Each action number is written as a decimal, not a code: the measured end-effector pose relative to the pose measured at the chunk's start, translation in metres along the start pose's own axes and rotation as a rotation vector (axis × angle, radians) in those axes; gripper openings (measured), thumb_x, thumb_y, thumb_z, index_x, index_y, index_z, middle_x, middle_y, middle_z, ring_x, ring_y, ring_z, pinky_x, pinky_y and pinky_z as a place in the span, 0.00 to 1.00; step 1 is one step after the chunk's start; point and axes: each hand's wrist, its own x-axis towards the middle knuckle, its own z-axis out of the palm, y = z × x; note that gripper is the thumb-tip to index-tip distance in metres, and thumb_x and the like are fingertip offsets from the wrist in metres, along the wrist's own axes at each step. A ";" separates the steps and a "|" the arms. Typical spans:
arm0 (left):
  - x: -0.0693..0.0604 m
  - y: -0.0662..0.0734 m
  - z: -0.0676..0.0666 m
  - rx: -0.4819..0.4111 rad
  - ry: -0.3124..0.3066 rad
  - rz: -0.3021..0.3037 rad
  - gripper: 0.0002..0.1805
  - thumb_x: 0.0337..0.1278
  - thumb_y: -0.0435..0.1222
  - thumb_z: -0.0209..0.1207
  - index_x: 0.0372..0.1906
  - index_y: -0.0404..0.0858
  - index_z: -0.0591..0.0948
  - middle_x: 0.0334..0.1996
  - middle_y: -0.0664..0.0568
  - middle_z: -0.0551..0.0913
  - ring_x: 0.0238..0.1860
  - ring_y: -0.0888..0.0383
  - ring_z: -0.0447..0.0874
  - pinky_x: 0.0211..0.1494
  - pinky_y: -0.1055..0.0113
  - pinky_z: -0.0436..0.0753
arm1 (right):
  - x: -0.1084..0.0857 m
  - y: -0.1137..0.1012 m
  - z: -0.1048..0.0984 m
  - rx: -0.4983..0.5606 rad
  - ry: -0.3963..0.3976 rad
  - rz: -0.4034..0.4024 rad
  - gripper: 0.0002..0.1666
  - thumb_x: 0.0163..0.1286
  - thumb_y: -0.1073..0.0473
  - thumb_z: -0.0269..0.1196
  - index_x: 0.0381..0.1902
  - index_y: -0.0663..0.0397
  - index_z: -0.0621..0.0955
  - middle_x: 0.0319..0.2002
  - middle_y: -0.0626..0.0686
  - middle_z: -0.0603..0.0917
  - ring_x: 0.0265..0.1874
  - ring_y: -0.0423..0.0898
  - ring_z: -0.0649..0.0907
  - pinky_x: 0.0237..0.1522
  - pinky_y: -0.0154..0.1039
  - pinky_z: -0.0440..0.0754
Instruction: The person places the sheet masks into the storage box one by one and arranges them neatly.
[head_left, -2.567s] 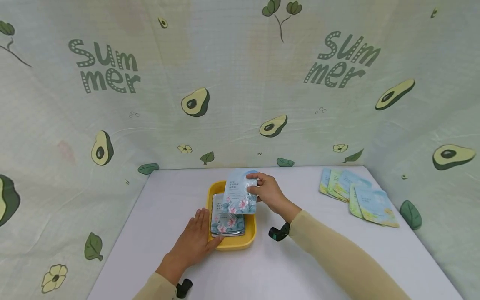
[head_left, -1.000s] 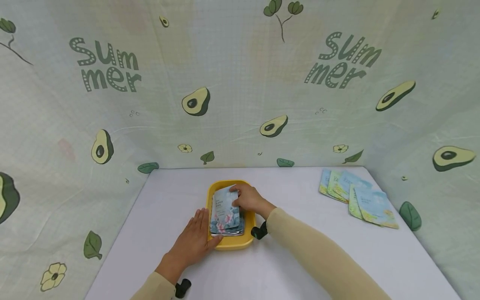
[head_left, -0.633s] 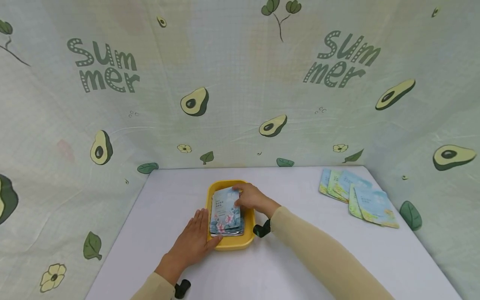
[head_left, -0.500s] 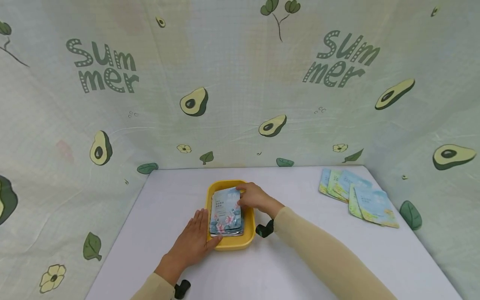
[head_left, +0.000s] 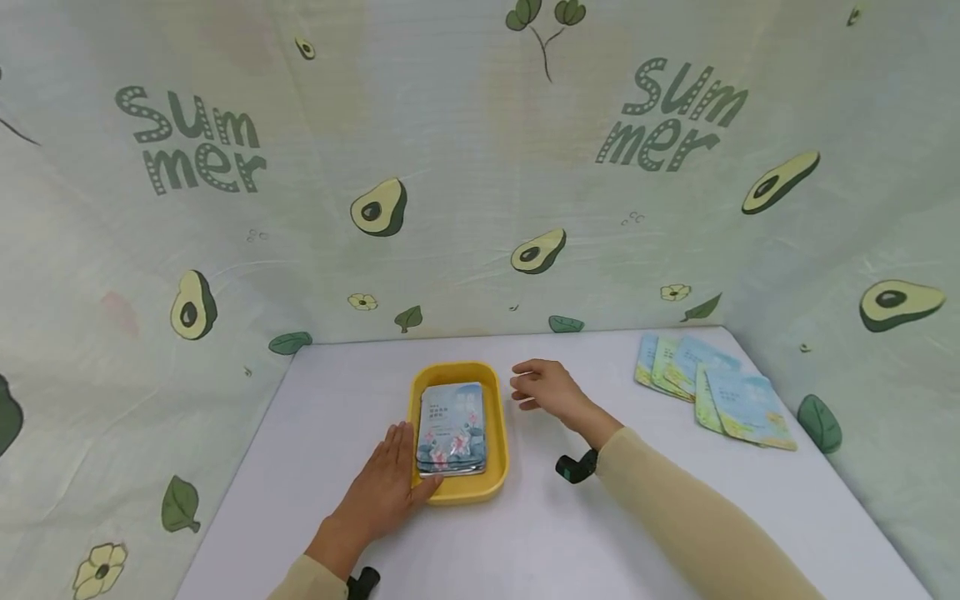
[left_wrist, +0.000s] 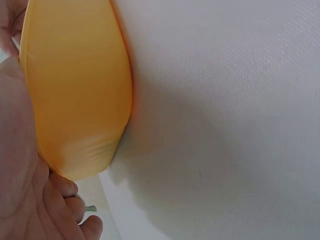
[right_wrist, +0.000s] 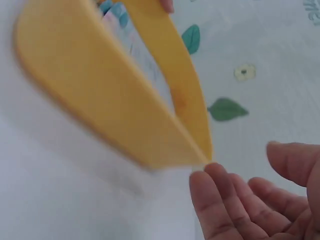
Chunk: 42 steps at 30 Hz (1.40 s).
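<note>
A yellow tray (head_left: 497, 467) stands mid-table with a stack of blue floral packets (head_left: 452, 427) lying flat in it. My left hand (head_left: 382, 483) rests against the tray's left rim, fingers straight and thumb at the near left corner. In the left wrist view that hand (left_wrist: 35, 190) lies along the yellow wall (left_wrist: 80, 90). Off the tray's right side, my right hand (head_left: 551, 390) is in the air with spread, slightly bent fingers and holds nothing. The right wrist view shows this hand (right_wrist: 260, 205) near the tray wall (right_wrist: 95, 90), and part of a packet (right_wrist: 145, 65) inside.
Several blue and green packets (head_left: 750, 407) lie overlapping at the table's back right. Behind the white table (head_left: 525, 533) hangs a pale cloth (head_left: 450, 108) with avocado and leaf prints. A dark wrist device (head_left: 576, 467) is on the right wrist.
My right hand has let go of the top packet and moved right, out of the tray. That packet now lies squarely on the stack. My left hand has stayed at the rim.
</note>
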 end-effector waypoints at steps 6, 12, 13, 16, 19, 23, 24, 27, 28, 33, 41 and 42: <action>-0.001 -0.002 0.003 -0.003 0.011 -0.003 0.57 0.74 0.67 0.50 0.85 0.30 0.46 0.86 0.36 0.46 0.87 0.39 0.42 0.85 0.41 0.57 | -0.011 0.027 -0.050 -0.185 0.192 -0.059 0.28 0.83 0.50 0.59 0.71 0.62 0.76 0.62 0.66 0.84 0.58 0.61 0.87 0.55 0.49 0.89; -0.004 -0.003 0.003 -0.001 0.014 0.000 0.56 0.74 0.67 0.50 0.85 0.30 0.46 0.86 0.35 0.45 0.87 0.39 0.41 0.85 0.41 0.57 | -0.031 0.057 -0.101 -0.511 0.345 -0.076 0.38 0.84 0.44 0.54 0.77 0.65 0.68 0.72 0.71 0.74 0.71 0.69 0.75 0.69 0.65 0.76; -0.004 -0.002 0.003 -0.001 0.013 -0.001 0.56 0.75 0.67 0.50 0.85 0.29 0.46 0.86 0.35 0.45 0.87 0.39 0.41 0.85 0.41 0.57 | -0.035 0.062 -0.108 -0.555 0.357 -0.078 0.39 0.84 0.43 0.54 0.78 0.67 0.66 0.74 0.73 0.71 0.72 0.71 0.72 0.71 0.67 0.73; -0.005 -0.002 0.003 0.004 0.014 0.001 0.56 0.75 0.66 0.50 0.85 0.29 0.46 0.86 0.35 0.45 0.87 0.39 0.41 0.85 0.41 0.56 | -0.046 0.078 -0.130 -0.673 0.386 -0.080 0.42 0.84 0.45 0.55 0.79 0.73 0.61 0.76 0.78 0.64 0.75 0.76 0.65 0.74 0.71 0.65; -0.006 -0.001 0.003 0.011 0.016 0.005 0.56 0.75 0.66 0.50 0.85 0.29 0.46 0.86 0.35 0.45 0.86 0.39 0.41 0.85 0.41 0.56 | -0.058 0.097 -0.150 -0.777 0.398 -0.073 0.46 0.83 0.45 0.56 0.78 0.79 0.57 0.75 0.82 0.59 0.75 0.79 0.59 0.75 0.74 0.59; -0.007 -0.001 0.004 0.011 0.013 0.010 0.55 0.76 0.65 0.50 0.85 0.29 0.47 0.86 0.35 0.45 0.86 0.39 0.42 0.85 0.41 0.55 | -0.076 0.123 -0.173 -0.896 0.420 -0.040 0.52 0.80 0.45 0.60 0.77 0.84 0.53 0.74 0.86 0.55 0.74 0.82 0.56 0.73 0.78 0.57; -0.007 -0.001 0.004 0.010 0.011 0.011 0.55 0.76 0.65 0.50 0.85 0.29 0.47 0.86 0.35 0.45 0.86 0.39 0.41 0.85 0.41 0.55 | -0.080 0.129 -0.179 -0.909 0.428 -0.025 0.54 0.79 0.45 0.61 0.76 0.85 0.53 0.74 0.86 0.54 0.74 0.83 0.55 0.72 0.79 0.56; -0.007 0.000 0.004 0.003 0.011 0.015 0.55 0.76 0.64 0.51 0.84 0.28 0.47 0.86 0.34 0.45 0.86 0.39 0.41 0.86 0.41 0.54 | -0.094 0.145 -0.195 -0.922 0.442 0.035 0.57 0.78 0.44 0.62 0.75 0.89 0.51 0.73 0.89 0.51 0.73 0.85 0.53 0.70 0.83 0.52; -0.006 0.000 0.004 0.002 0.011 0.016 0.55 0.76 0.64 0.51 0.84 0.28 0.47 0.86 0.34 0.45 0.86 0.39 0.41 0.86 0.41 0.54 | -0.098 0.149 -0.200 -0.920 0.443 0.058 0.59 0.77 0.43 0.63 0.74 0.90 0.50 0.73 0.89 0.50 0.73 0.85 0.52 0.69 0.84 0.51; -0.005 -0.001 0.003 0.006 0.011 0.018 0.55 0.76 0.64 0.51 0.84 0.28 0.47 0.85 0.34 0.45 0.86 0.39 0.41 0.86 0.41 0.55 | -0.113 0.166 -0.218 -0.894 0.419 0.173 0.68 0.75 0.32 0.61 0.72 0.92 0.48 0.71 0.91 0.47 0.72 0.87 0.49 0.67 0.87 0.48; -0.001 -0.001 0.000 0.002 0.005 0.025 0.56 0.75 0.65 0.50 0.84 0.28 0.47 0.86 0.34 0.45 0.86 0.39 0.42 0.85 0.41 0.55 | -0.108 0.169 -0.211 -0.882 0.294 0.204 0.71 0.75 0.21 0.49 0.73 0.91 0.49 0.71 0.90 0.48 0.73 0.86 0.46 0.68 0.86 0.43; 0.000 -0.002 0.000 0.008 0.002 0.028 0.56 0.76 0.66 0.49 0.84 0.28 0.46 0.86 0.34 0.45 0.86 0.39 0.42 0.85 0.42 0.55 | -0.106 0.166 -0.206 -0.884 0.282 0.190 0.70 0.76 0.22 0.49 0.73 0.90 0.50 0.72 0.89 0.49 0.73 0.86 0.47 0.69 0.86 0.42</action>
